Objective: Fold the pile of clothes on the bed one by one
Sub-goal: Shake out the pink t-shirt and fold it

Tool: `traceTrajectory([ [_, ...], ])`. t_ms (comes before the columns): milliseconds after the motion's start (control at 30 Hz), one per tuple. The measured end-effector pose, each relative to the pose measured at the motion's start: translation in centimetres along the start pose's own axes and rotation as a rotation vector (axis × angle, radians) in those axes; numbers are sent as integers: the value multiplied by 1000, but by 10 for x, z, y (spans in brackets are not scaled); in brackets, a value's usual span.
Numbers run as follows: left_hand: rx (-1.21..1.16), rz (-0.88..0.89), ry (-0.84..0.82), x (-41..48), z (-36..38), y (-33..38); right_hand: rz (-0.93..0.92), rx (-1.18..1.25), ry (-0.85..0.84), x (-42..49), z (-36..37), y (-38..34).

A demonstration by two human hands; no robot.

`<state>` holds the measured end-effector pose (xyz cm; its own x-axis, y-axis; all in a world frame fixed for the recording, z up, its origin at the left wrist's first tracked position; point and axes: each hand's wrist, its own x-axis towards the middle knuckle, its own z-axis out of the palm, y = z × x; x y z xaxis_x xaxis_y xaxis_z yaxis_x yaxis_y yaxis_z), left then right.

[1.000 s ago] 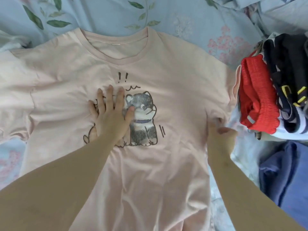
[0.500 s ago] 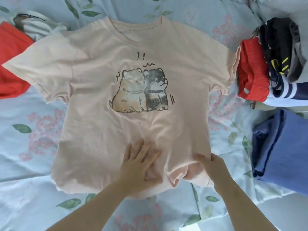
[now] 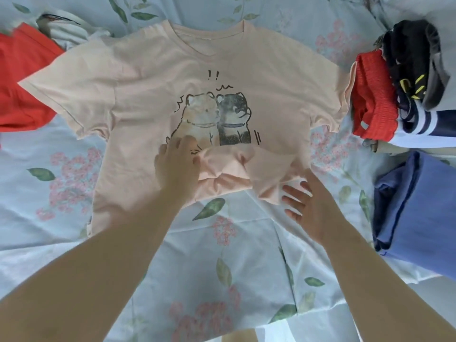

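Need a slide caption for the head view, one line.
Head view: pink dog-print T-shirt face up on the floral bedsheet, lower hem bunched up between the left hand and the open right hand.
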<state>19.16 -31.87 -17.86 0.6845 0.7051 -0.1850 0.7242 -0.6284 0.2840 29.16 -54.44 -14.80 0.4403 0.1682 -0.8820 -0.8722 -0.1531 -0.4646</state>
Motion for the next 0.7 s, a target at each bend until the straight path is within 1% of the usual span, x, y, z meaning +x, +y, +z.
traceTrajectory([
  [67, 67, 137, 93, -20, 12, 3, -33, -118, -42, 0, 8, 11],
  [133, 100, 240, 122, -43, 31, -4, -144, -268, -85, 3, 14, 24],
  [233, 174, 269, 33, -62, 48, -23, -383, -460, -82, 12, 20, 38],
  [267, 197, 305, 29, -64, 52, -29, -437, -559, -56, 15, 22, 40],
  [367, 220, 364, 45, -56, 50, -35, -569, -998, 113, 26, 27, 45],
  [400, 215, 367, 47, -52, 48, -35, -623, -1064, 159, 28, 30, 43],
  [433, 180, 371, 35, -46, 44, -36, -673, -1064, 188, 28, 32, 40],
  [500, 69, 353, -20, -37, 32, -35, -658, -929, 138, 19, 36, 29],
  [567, 43, 309, -17, -39, 26, -33, -564, -662, 70, 7, 34, 17],
  [633, 30, 273, 37, -52, 19, -25, -496, -409, 64, -6, 28, 7],
  [667, -41, 222, 56, -62, 15, -19, -461, -311, 79, -12, 24, 4],
  [700, -172, 125, 26, -73, 9, -10, -411, -219, 93, -18, 20, 1],
])
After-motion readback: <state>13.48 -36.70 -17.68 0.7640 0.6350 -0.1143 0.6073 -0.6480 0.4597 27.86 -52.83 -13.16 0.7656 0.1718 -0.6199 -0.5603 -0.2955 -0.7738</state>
